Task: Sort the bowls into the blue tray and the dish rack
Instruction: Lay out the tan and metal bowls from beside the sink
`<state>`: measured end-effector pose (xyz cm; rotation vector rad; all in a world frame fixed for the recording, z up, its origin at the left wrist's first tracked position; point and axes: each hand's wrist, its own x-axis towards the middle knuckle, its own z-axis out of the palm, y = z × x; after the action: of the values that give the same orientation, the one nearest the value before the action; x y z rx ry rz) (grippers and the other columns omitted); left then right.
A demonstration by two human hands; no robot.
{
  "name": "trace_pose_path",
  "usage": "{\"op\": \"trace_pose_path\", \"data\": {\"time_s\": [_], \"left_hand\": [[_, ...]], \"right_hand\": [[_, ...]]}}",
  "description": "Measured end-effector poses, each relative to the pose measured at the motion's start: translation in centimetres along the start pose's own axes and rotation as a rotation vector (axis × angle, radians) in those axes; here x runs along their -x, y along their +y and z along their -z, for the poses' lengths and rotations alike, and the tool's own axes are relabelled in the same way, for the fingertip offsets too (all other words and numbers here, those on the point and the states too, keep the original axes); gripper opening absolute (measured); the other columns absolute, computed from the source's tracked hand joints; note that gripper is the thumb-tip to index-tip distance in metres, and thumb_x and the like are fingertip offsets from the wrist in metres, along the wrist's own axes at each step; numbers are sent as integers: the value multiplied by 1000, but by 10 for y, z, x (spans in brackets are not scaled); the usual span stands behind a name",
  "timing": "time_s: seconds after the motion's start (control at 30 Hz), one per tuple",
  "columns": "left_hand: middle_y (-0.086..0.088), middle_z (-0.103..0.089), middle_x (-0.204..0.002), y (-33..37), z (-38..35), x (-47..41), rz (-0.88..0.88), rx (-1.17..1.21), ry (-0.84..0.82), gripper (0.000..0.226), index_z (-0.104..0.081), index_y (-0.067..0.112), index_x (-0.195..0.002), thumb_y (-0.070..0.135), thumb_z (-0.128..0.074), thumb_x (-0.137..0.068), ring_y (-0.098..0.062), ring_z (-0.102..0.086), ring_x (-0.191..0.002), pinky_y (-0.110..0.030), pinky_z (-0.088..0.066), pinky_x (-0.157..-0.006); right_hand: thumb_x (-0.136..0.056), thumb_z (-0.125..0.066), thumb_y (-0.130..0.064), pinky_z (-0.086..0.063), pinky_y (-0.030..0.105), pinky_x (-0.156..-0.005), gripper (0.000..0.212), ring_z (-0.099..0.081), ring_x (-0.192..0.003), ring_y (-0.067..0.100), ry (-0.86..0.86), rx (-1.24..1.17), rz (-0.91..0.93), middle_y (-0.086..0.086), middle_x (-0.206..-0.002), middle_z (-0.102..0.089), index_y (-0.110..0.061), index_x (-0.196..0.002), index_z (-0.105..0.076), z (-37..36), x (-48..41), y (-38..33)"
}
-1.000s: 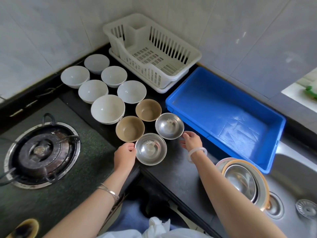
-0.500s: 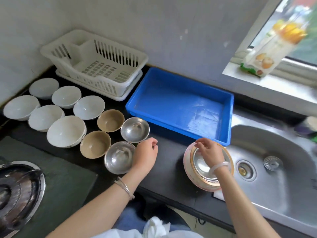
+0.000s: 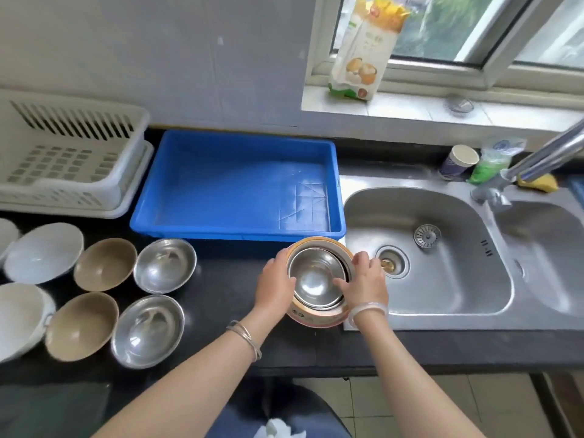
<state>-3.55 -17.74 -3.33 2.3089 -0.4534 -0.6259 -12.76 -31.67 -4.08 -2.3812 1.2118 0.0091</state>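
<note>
A stack of bowls (image 3: pixel 316 279), steel ones nested inside a pink, gold-rimmed bowl, sits at the counter's front edge beside the sink. My left hand (image 3: pixel 274 286) grips its left rim and my right hand (image 3: pixel 363 284) grips its right rim. The blue tray (image 3: pixel 240 230) lies just behind the stack with nothing in it. The white dish rack (image 3: pixel 79 188) stands at the far left, also holding nothing. To the left are two steel bowls (image 3: pixel 164 265) (image 3: pixel 148 331), two tan bowls (image 3: pixel 106 263) (image 3: pixel 82 325) and white bowls (image 3: pixel 44 252) (image 3: pixel 19 317).
A steel double sink (image 3: pixel 442 279) with a strainer (image 3: pixel 427 236) and a faucet (image 3: pixel 537 162) fills the right side. A paper cup (image 3: pixel 458 161), a green bag (image 3: pixel 493 162) and a sponge (image 3: pixel 537 183) stand behind it. A food packet (image 3: pixel 363 49) leans on the windowsill.
The view has swung right from the stove to the sink. My left hand left the bowl rows and joined my right hand on the nested stack.
</note>
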Motion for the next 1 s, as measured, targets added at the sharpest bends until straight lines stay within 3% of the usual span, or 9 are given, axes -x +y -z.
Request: {"op": "trace_pose_path", "data": {"time_s": [0.13, 0.37, 0.53, 0.7, 0.9, 1.0], "left_hand": [[-1, -60, -119, -4, -2, -4, 6, 16, 0, 46, -47, 22, -127, 14, -63, -84, -19, -58, -108, -30, -48, -84], [-2, -61, -107, -3, -7, -10, 43, -17, 24, 35, -51, 19, -109, 18, -70, -80, -17, -59, -91, -28, -49, -73], [-4, -57, -109, 0, -10, -13, 54, -103, 46, 40, -48, 18, -110, 24, -72, -79, -18, -57, -87, -27, -42, -64], [-4, -57, -109, -2, -11, -13, 50, -91, 42, 39, -49, 18, -111, 21, -71, -79, -15, -53, -84, -26, -43, -65], [-4, -56, -108, 0, -10, -13, 60, -72, 32, 31, -50, 18, -108, 9, -63, -82, -18, -55, -85, -27, -44, -64], [-5, -56, -109, 3, -10, -15, 68, -89, 28, 29, -50, 15, -109, 6, -59, -83, -19, -56, -86, -27, -44, -63]], "right_hand": [[-75, -73, -30, -40, 33, -65, 51, -51, -99, 30, -11, 1, -34, 7, -107, -49, -16, -111, -39, -2, -2, -2], [-82, -59, -16, -38, 32, -62, 41, -57, -93, 34, -8, -8, -6, 10, -112, -49, -17, -119, -40, -1, 1, -6], [-84, -51, -9, -37, 34, -63, 29, -58, -91, 36, 33, 39, 26, 12, -110, -54, -11, -112, -45, 3, 1, -8], [-88, -46, -10, -38, 33, -64, 13, -61, -88, 37, 18, 85, 2, 16, -100, -64, -5, -100, -49, 8, -5, -11], [-89, -50, -17, -41, 35, -72, 14, -56, -92, 34, 79, 30, 17, 15, -100, -62, -5, -91, -55, 15, -6, -11], [-88, -51, -16, -36, 36, -66, 10, -55, -82, 36, 150, -52, 18, 15, -88, -63, -7, -85, -54, 20, -5, -8]]}}
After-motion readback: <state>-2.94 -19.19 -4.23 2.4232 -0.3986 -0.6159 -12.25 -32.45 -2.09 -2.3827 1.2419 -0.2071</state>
